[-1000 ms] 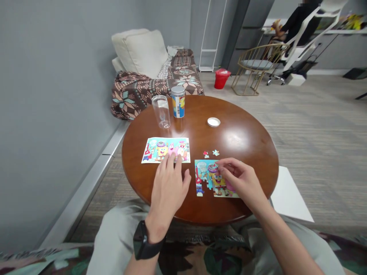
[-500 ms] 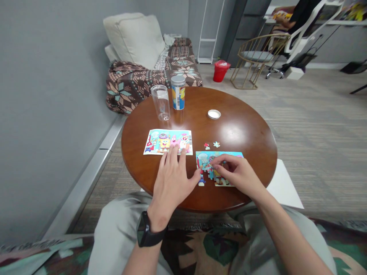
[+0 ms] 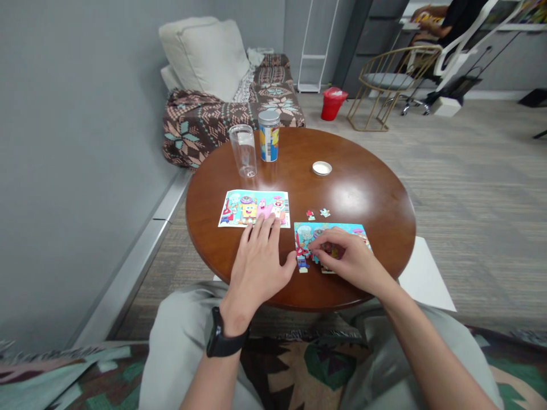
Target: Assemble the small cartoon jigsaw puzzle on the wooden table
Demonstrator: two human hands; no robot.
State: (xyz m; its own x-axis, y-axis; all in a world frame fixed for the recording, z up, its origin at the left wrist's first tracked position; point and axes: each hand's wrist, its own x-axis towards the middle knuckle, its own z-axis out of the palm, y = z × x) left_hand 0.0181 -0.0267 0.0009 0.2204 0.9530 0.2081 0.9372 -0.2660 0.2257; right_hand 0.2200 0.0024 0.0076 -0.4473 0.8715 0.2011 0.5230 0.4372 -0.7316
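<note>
A partly assembled jigsaw puzzle (image 3: 335, 228) with a bright cartoon picture lies near the table's front edge, a gap showing in its lower left part. My right hand (image 3: 348, 256) is over it, thumb and index finger pinched on a small jigsaw piece that the fingers mostly cover. My left hand (image 3: 258, 259) lies open, palm down, fingertips on the lower edge of the printed reference picture (image 3: 224, 221) and thumb close to the puzzle's left side. Just above the puzzle are two loose pieces, a red and white one (image 3: 310, 215) and a light blue one (image 3: 325, 213).
On the round wooden table (image 3: 367, 188) stand a clear glass (image 3: 244, 152) and a cartoon-printed can (image 3: 269, 136). A round lid (image 3: 322, 168) lies to their right. Beyond are a covered sofa (image 3: 231, 114), a red bin (image 3: 333, 105), a wire chair (image 3: 388, 81) and a seated person (image 3: 461, 25).
My right hand has shifted slightly left and down over the puzzle's gap. The left hand stays flat by the reference picture. The whole view has shifted a little.
</note>
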